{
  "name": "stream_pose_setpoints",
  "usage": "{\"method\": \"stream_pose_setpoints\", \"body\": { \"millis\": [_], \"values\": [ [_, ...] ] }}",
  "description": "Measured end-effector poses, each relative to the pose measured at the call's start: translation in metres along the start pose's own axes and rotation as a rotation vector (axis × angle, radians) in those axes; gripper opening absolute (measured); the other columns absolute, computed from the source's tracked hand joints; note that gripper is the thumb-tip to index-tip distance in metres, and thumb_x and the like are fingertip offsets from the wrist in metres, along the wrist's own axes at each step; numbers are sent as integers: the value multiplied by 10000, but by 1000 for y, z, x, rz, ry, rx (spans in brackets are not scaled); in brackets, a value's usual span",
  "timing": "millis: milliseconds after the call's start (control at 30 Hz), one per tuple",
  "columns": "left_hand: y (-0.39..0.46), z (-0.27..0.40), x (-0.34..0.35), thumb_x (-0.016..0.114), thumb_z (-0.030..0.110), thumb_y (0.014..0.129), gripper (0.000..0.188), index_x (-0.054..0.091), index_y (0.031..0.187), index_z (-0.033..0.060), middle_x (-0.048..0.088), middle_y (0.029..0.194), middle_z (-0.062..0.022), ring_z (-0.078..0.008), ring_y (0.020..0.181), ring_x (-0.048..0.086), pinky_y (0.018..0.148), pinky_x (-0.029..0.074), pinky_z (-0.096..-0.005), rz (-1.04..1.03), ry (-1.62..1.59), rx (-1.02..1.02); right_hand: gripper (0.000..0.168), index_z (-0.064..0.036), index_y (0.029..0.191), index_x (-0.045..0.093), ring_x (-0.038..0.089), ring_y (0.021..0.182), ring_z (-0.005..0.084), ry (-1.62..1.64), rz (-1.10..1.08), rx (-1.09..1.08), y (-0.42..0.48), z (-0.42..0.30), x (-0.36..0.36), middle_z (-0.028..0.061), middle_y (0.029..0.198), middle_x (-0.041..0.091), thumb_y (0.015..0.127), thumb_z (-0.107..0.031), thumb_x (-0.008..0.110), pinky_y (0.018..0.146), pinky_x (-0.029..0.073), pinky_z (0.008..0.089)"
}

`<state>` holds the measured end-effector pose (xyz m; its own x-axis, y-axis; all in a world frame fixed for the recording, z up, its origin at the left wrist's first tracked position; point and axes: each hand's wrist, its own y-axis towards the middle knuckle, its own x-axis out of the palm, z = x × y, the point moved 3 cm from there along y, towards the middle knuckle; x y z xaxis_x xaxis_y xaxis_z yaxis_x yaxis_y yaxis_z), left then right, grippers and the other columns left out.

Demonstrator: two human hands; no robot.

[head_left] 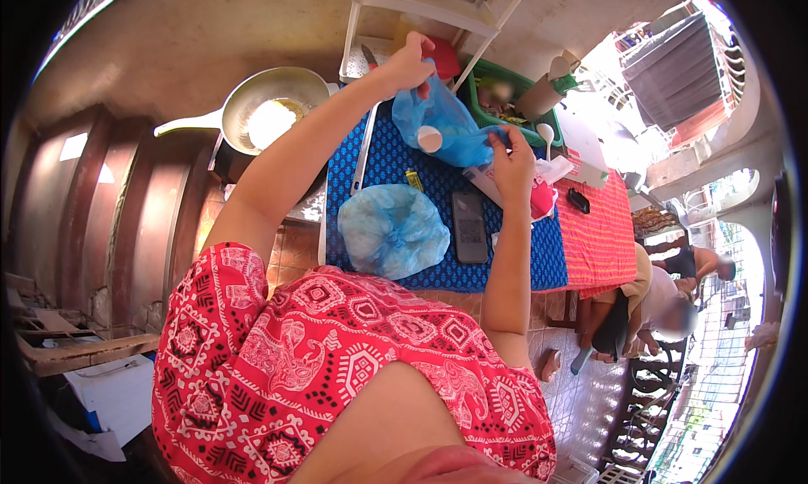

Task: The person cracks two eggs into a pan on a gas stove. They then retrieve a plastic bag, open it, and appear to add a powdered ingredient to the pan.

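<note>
A thin blue plastic bag [442, 115] is stretched between my hands above the table. My left hand [411, 67] pinches its far upper edge, and my right hand [514, 162] grips its right end. A small white round object [430, 139], perhaps a cup, shows against the bag's front; I cannot tell whether it is inside. Nearer to me, a light-blue plastic bag [394, 231] with hidden contents rests on the blue patterned cloth [339, 168]. To its right lies a dark smartphone [469, 228], and behind it a small yellow packet [413, 180].
A frying pan [268, 108] holding some oil stands on the left, its handle pointing left. A long metal utensil [363, 159] lies along the cloth. Beyond are a white rack [429, 7], a green basket [473, 96] and a white box [584, 149]. People [656, 301] sit at right.
</note>
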<state>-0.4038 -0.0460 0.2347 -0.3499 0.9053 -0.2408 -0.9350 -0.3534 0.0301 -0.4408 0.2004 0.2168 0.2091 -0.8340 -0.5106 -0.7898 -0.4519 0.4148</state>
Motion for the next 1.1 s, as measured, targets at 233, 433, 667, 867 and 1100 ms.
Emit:
{"method": "stream_pose_setpoints", "body": {
  "millis": [233, 433, 667, 867, 1100],
  "values": [
    [-9, 5, -16, 557, -46, 810, 647, 267, 1367, 112, 558, 1031, -153, -123, 553, 516, 495, 477, -277, -24, -54, 82, 132, -63, 951, 619, 611, 785, 339, -218, -72, 6, -33, 17, 6, 160, 814, 638, 852, -146, 591, 692, 458, 412],
    [-36, -1, -14, 556, -33, 804, 623, 342, 1369, 122, 584, 1128, -168, -123, 572, 540, 524, 495, -279, -65, -62, 76, 141, -75, 931, 638, 597, 829, 330, -186, -138, 2, -45, -7, -3, 146, 790, 624, 802, -114, 597, 725, 445, 420],
    [-69, -27, -9, 587, 21, 728, 601, 462, 1309, 115, 597, 1157, -130, -279, 1093, 576, 930, 455, -366, -98, 472, 366, 250, -72, 974, 670, 582, 926, 307, -572, -610, -127, -74, -31, 2, 137, 773, 608, 746, -80, 569, 854, 439, 412],
    [-76, -33, 24, 568, 1, 727, 560, 495, 1274, 99, 581, 1209, -108, -297, 1138, 544, 943, 448, -371, -21, 465, 596, 328, -60, 1047, 647, 606, 910, 405, -297, -695, -149, -48, -19, 59, 193, 1001, 627, 737, -45, 539, 816, 480, 466],
    [-90, -69, 65, 757, 162, 647, 690, 492, 1283, 182, 322, 1410, -253, -399, 1067, 572, 848, 505, -432, -147, 815, 333, 605, -60, 1282, 488, 601, 1018, 371, -775, -653, -86, -22, 61, 103, 263, 1091, 616, 714, -187, 654, 868, 486, 443]
  ]
}}
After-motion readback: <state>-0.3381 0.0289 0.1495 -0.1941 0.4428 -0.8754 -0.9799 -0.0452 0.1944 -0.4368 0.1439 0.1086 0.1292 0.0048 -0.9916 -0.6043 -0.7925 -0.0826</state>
